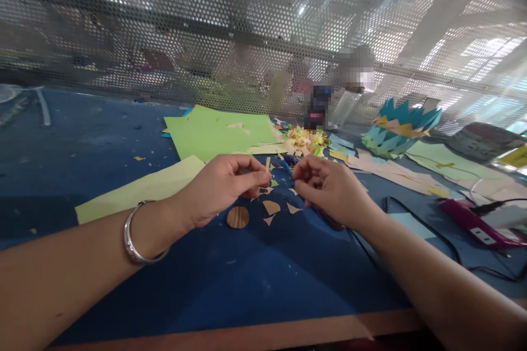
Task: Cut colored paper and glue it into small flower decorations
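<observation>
My left hand (234,175) is closed in a pinch, with a narrow yellow paper strip (268,164) standing up between thumb and fingertips. Just to the right, my right hand (325,184) has its fingers curled in; whatever they may hold is hidden. A slim blue tool (285,163) with a pale tip lies by its fingertips, its kind unclear. Partly beneath that hand shows a dark red object (335,224). On the blue tabletop below the hands lie a round wooden disc (237,217), a rounded tan paper piece (271,207) and small pointed scraps (293,208).
Green paper sheets (218,134) and a pale yellow sheet (135,189) lie left. Behind is a pile of paper bits (307,140). A zigzag paper crown (401,129), a purple power strip (480,225) and black cable (428,216) occupy the right. A perforated screen (230,33) closes the back.
</observation>
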A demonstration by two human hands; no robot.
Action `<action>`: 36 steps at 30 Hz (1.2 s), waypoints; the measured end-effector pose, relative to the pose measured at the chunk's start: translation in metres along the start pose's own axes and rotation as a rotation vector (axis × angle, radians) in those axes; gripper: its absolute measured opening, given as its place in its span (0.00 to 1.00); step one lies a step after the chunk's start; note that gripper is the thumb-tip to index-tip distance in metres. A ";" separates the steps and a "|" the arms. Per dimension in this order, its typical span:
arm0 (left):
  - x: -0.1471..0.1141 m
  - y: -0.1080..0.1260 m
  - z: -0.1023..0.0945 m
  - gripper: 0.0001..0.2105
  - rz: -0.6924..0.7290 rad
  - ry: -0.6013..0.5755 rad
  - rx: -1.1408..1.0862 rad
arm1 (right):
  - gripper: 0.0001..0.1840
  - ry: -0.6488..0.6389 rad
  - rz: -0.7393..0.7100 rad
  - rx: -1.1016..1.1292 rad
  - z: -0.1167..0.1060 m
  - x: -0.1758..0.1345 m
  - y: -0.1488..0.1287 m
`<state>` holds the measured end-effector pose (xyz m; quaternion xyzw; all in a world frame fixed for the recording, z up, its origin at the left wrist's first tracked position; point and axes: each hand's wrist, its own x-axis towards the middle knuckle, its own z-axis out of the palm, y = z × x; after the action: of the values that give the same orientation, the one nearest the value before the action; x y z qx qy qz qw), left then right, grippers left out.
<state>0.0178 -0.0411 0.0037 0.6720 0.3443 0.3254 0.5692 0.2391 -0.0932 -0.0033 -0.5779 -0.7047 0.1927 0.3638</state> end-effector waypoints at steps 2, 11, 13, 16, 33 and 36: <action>0.000 0.001 0.001 0.08 -0.024 -0.013 -0.024 | 0.03 0.034 -0.023 0.139 0.000 -0.001 -0.003; -0.002 0.003 0.004 0.08 -0.089 -0.115 -0.098 | 0.07 0.222 -0.115 0.306 0.001 -0.004 -0.009; -0.002 0.003 0.003 0.08 -0.070 -0.104 -0.070 | 0.05 0.232 -0.091 0.326 0.000 -0.004 -0.009; -0.002 0.003 0.003 0.08 -0.041 -0.082 -0.014 | 0.06 0.192 -0.072 0.239 0.000 -0.003 -0.010; -0.006 -0.002 0.004 0.10 -0.021 -0.234 0.170 | 0.09 0.021 -0.185 0.183 0.008 -0.005 -0.012; -0.004 -0.002 0.005 0.12 0.054 -0.159 0.112 | 0.09 0.027 -0.186 0.171 0.009 -0.005 -0.012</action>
<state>0.0193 -0.0470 0.0007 0.7355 0.2975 0.2665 0.5474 0.2246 -0.0995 -0.0025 -0.4794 -0.7313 0.2097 0.4375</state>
